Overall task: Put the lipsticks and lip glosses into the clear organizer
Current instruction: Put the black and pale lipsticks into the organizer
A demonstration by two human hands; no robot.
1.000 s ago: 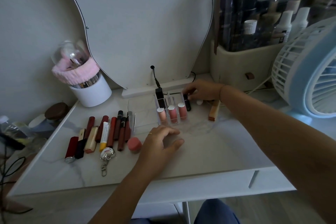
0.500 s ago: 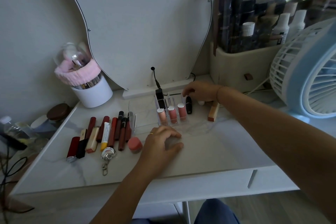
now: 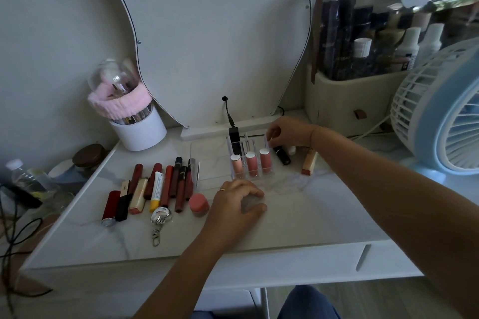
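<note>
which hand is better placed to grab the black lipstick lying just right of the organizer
Right. The right hand hovers at the clear organizer's back right corner, just above the black lipstick. The left hand rests on the table in front, with the organizer between.

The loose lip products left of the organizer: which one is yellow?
The white tube with the yellow cap, mid-row; the others around it are red, black or beige.
</note>
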